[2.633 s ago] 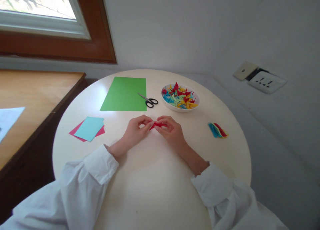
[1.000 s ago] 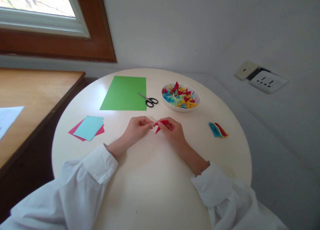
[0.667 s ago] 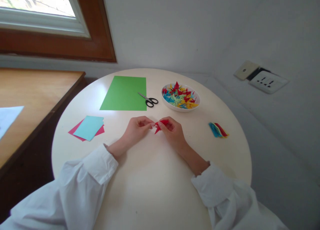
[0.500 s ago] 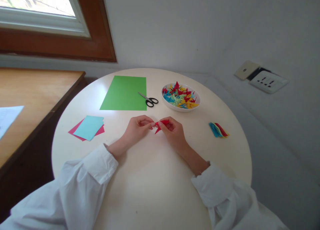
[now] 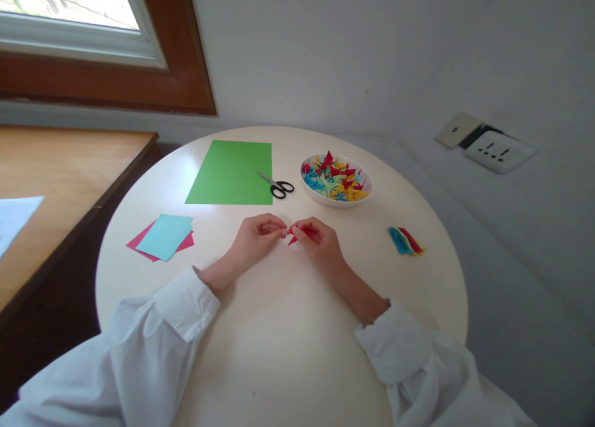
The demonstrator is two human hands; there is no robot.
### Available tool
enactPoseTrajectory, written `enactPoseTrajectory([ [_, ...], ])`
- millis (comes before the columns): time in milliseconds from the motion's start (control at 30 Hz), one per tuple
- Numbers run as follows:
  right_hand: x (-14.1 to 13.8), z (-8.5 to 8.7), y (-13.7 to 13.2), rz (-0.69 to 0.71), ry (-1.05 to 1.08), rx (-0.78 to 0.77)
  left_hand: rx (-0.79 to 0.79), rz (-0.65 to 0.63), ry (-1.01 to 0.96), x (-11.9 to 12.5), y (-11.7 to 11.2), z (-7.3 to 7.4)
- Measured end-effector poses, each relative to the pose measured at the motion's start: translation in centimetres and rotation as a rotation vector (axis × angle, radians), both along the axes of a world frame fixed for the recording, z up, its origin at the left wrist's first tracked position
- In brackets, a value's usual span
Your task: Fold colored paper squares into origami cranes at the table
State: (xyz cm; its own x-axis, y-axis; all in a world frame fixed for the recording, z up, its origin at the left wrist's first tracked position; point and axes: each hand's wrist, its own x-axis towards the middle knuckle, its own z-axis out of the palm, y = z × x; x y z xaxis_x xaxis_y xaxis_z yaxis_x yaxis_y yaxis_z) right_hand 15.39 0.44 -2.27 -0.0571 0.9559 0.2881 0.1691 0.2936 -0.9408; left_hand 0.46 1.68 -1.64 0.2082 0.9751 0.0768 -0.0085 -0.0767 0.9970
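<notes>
Over the middle of the round white table, a small folded red paper piece, probably an origami crane like those in the bowl, is between my two hands. My left hand pinches its left end with thumb and fingertips. My right hand is closed on its right part, thumb on top, and hides much of it. A pointed red tip sticks out below the fingers. Beyond my hands stands a white oval bowl filled with folded paper cranes in red, yellow, blue and pale green.
Black-handled scissors lie partly on a green sheet at the back. Light blue paper squares rest on red ones at the left. Folded coloured strips lie at the right. A wooden desk stands left of the table.
My right hand has shifted slightly left and its fingers now cover more of the red paper. The left hand stays nearly still, and the other things have not moved.
</notes>
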Motion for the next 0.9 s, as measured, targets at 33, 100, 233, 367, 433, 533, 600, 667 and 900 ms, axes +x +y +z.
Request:
enactPoseTrajectory([
  [33,-0.01,0.01,0.0,0.004,-0.01,-0.008,0.013,-0.004,0.013,-0.01,0.01,-0.07],
  [100,-0.01,0.04,-0.02,-0.002,-0.038,-0.022,0.031,-0.012,0.036,-0.04,0.0,-0.15],
  [233,0.05,0.09,-0.09,-0.041,-0.072,-0.015,0.013,-0.012,0.03,0.02,-0.08,0.02],
  [367,0.06,0.09,-0.12,-0.076,-0.087,0.002,-0.028,0.012,-0.002,0.15,-0.06,0.17],
  [433,0.03,0.07,-0.15,-0.084,-0.082,0.003,-0.047,0.016,-0.025,0.18,-0.01,0.16],
  [533,-0.02,0.1,-0.18,-0.093,-0.072,-0.001,-0.066,0.01,-0.039,0.21,0.02,0.13],
  [600,-0.04,0.16,-0.19,-0.1,-0.079,-0.007,-0.07,0.011,-0.038,0.23,0.01,0.13],
  [667,-0.05,0.25,-0.2,-0.105,-0.087,-0.006,-0.073,0.014,-0.035,0.24,0.0,0.13],
  [900,-0.04,0.29,-0.27,-0.125,-0.101,0.011,-0.07,0.005,-0.021,0.22,-0.02,0.22],
])
